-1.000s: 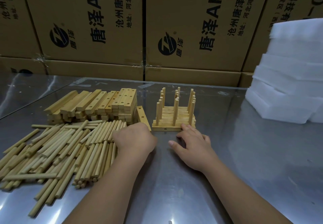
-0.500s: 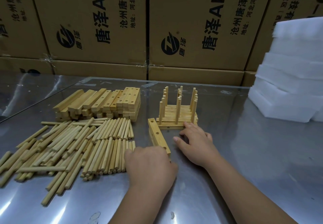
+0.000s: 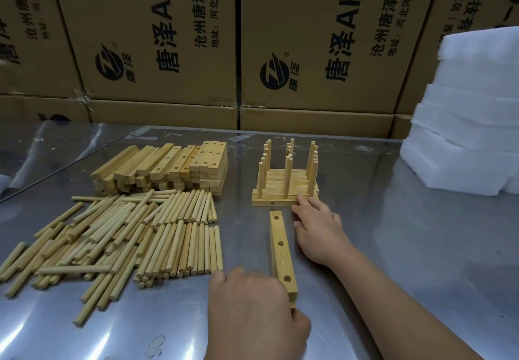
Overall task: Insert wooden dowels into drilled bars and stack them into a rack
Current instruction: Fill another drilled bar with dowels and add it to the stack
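A drilled bar (image 3: 281, 247) with three holes lies lengthwise on the steel table, and a second bar seems to sit under it. My left hand (image 3: 252, 314) grips its near end, thumb under the tip. The bar's far end points at the rack (image 3: 285, 191), which is several stacked bars with upright dowels standing in three rows. My right hand (image 3: 317, 227) rests beside the bar with fingers spread, fingertips touching the rack's front bar. Loose dowels (image 3: 126, 236) lie heaped at the left. Behind them stands a stack of drilled bars (image 3: 168, 166).
Cardboard boxes (image 3: 174, 51) line the back edge of the steel table (image 3: 421, 247). White foam blocks (image 3: 466, 135) are piled at the far right. The dowel heap reaches nearly to my left hand.
My left hand pulled the drilled bar away from the bar stack toward me and turned it to point at the rack. My right hand stayed at the rack's front.
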